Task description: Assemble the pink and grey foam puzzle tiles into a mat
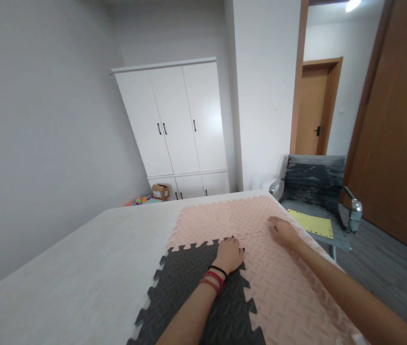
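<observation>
My left hand point(229, 255), with red and black bands at its wrist, lies palm down on the far right corner of a black foam mat tile point(185, 273). Its fingers rest flat around the toothed edge where the black tile meets the pink foam mat tiles point(207, 221). To the right, my right hand point(283, 233) is spread on the pink tiles near a seam, fingers stretched out and holding nothing. The black tile's near part is partly hidden by my left forearm. Its right teeth lie beside the pink tile, and I cannot tell whether they interlock.
The tiles lie on a white table point(81, 268). Beyond its right edge stands a dark chair point(313, 179) with a yellow foam sheet point(311, 223) on the seat. A white cabinet point(175, 120), a cardboard box point(161, 191) and colourful pieces point(141, 200) are at the back.
</observation>
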`<state>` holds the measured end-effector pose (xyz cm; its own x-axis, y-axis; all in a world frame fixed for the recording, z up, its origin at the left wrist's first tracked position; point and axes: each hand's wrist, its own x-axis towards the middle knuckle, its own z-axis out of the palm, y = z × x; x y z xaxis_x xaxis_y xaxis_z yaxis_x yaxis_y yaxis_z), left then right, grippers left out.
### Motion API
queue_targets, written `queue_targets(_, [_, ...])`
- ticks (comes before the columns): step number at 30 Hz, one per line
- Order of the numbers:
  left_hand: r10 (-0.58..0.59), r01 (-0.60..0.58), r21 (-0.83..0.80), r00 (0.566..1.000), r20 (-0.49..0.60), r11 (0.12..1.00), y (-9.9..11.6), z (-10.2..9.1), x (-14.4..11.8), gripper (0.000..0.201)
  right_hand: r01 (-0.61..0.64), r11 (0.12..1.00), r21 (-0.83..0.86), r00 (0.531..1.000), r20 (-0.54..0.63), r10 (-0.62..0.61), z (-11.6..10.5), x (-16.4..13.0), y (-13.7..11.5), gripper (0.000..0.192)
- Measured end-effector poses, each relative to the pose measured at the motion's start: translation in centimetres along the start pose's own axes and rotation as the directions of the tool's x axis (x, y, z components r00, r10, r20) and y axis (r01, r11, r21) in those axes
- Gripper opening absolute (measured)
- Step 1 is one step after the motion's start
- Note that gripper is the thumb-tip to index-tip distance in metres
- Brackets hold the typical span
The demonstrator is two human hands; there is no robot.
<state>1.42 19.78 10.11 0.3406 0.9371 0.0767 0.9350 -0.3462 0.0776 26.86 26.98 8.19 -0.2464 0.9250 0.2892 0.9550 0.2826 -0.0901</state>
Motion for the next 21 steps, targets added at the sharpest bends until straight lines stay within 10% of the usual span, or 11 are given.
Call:
queue_targets(10, [0.015, -0.003, -0.207, 0.998, 0.055, 0.978, -1.1, -1.6, -1.9, 0.043, 0.096, 0.991, -0.098, 0.975, 0.210, -0.074, -2.5, -2.6, -6.6, 0.034])
queue_targets(16, [0.094, -0.082, -0.308, 0.995, 0.024, 0.948, 0.3, -4.5, -12.5, 0.040, 0.199, 0.979, 0.038, 0.969, 0.140, -0.203, -4.3, -11.6, -10.3, 0.052])
queue_targets(21, [0.229, -0.242, -0.265, 0.970, -0.080, 0.933, -0.6, -1.1, -21.4, 0.048, 0.455, 0.840, 0.295, 0.877, 0.017, -0.480, -1.5, -21.7, -12.3, 0.055])
